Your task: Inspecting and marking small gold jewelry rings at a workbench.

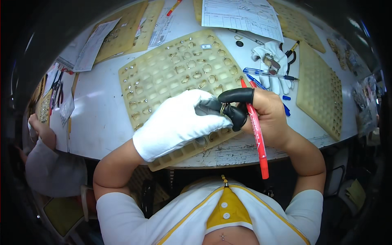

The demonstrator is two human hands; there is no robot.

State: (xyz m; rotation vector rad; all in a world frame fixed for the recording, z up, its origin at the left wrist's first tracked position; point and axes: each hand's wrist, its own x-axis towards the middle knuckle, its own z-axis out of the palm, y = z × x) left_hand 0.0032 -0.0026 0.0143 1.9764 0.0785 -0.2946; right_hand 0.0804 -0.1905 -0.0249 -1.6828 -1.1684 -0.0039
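Observation:
My left hand (175, 120), in a white glove, is closed on a small gold-coloured ring (223, 109) with its thumb and fingers. Black finger cots cover the thumb and forefinger of my right hand (265, 110), which pinch at the same ring from the other side. A red marker pen (256, 139) is also held in my right hand, slanting down toward me. Beneath both hands lies a yellowish tray (149, 67) with rows of hollows. Many of its hollows hold rings, some with clear stones; my left hand hides part of it.
More yellowish trays stand at the right (316, 90) and far left (122, 30). Printed sheets (241, 18) lie at the back. White gloves (277, 83), a blue pen (269, 74) and black-handled pliers (292, 55) sit right of the tray. A co-worker's arm (45, 134) shows at left.

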